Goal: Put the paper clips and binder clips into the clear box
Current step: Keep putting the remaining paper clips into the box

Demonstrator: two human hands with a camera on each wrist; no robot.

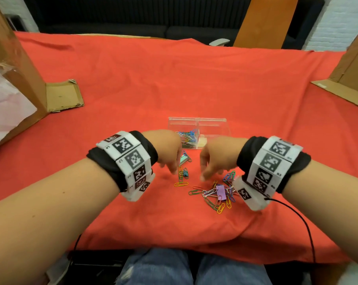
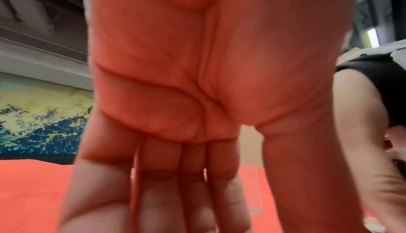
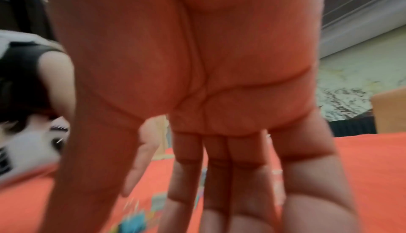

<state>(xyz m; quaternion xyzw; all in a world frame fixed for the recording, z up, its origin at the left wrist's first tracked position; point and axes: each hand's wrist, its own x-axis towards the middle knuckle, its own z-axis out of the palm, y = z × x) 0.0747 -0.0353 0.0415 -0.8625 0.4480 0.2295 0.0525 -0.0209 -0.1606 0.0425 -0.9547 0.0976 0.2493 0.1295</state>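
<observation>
The clear box [image 1: 197, 120] stands on the red cloth just beyond my hands; its left compartment holds coloured paper clips [image 1: 187, 137]. My left hand [image 1: 170, 167] hangs fingers down beside a green binder clip [image 1: 183, 159] and a few loose paper clips [image 1: 181, 176]. My right hand [image 1: 206, 174] hovers fingers down left of a pile of paper clips with a purple binder clip [image 1: 221, 191] in it. In the wrist views the left hand [image 2: 175, 193] and the right hand [image 3: 219, 193] show straight fingers with nothing in them.
A large cardboard box [image 1: 19, 68] with a flap [image 1: 64, 95] stands at the left. Another cardboard piece [image 1: 346, 87] lies at the right. A wooden board [image 1: 264, 21] leans at the back. A black cable [image 1: 297, 219] trails from my right wrist.
</observation>
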